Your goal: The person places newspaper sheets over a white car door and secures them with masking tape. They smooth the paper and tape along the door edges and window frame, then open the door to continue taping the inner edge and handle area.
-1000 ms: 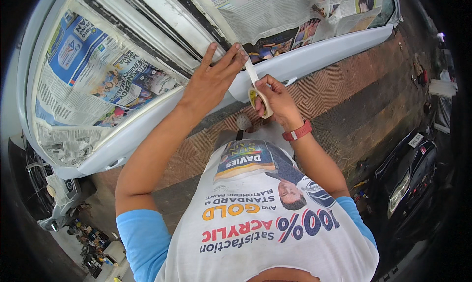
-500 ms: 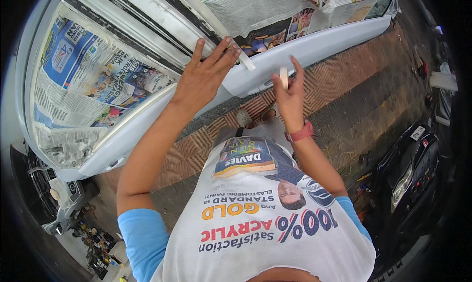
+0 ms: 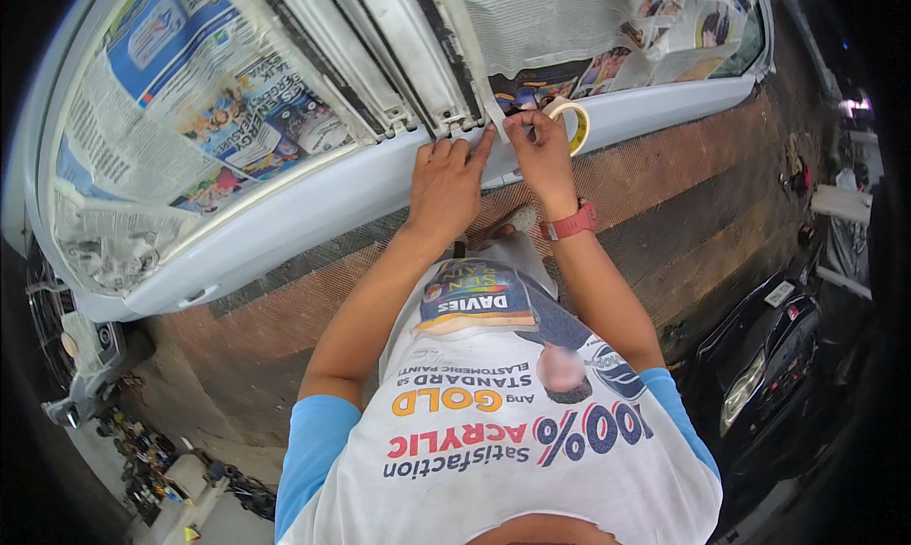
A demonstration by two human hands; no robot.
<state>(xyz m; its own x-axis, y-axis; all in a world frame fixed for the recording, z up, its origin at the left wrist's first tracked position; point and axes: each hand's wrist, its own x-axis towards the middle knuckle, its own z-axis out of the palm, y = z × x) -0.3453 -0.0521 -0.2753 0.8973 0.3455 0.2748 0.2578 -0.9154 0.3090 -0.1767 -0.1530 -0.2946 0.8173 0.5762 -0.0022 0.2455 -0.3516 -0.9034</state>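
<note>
A roll of cream masking tape with a yellow core hangs at the fingers of my right hand, which are pinched together at a loose tape end. That strip of tape runs up along the edge of the white window pillar. Beside it, my left hand rests on the pale blue car door. Its index finger reaches up to the strip's lower end, and the other fingers lie bent on the panel. Newspaper covers the windows on both sides of the pillar.
Below the door runs a patterned brown floor, with my foot on it. A dark car stands at the right. At lower left lie a vehicle front part and a clutter of small items.
My left hand has come down off the pillar to its foot. My right hand has moved up and left with the tape roll, and now meets the strip's end. The view has shifted.
</note>
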